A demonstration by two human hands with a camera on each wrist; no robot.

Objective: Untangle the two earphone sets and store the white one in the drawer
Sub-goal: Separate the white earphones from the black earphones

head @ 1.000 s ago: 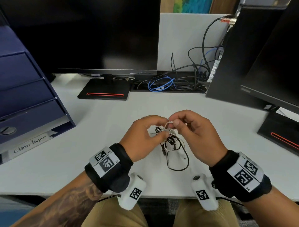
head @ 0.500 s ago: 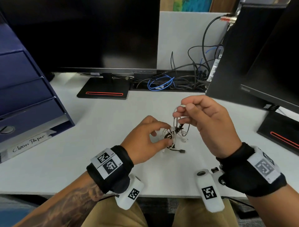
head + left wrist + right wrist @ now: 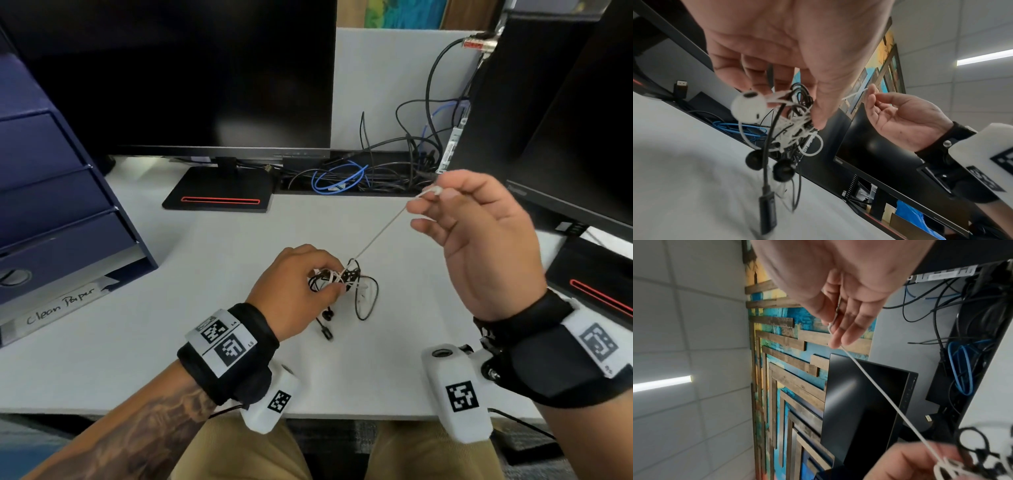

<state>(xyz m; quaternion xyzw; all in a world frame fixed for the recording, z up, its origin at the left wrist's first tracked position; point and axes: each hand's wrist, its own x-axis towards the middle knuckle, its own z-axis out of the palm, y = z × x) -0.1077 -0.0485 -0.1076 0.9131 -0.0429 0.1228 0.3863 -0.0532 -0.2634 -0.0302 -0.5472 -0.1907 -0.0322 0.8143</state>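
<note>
Since a moment ago my right hand has risen, pinching the white cord's end; left hand grips the tangle below it; light, limp, snag-prone; best held near the knot.

Open surface in front & left of the knot. Blue drawer unit blocks far left; monitor stand & cable tray at back; 2nd monitor crowds right. Taut white cord crosses mid-air between hands.
</note>
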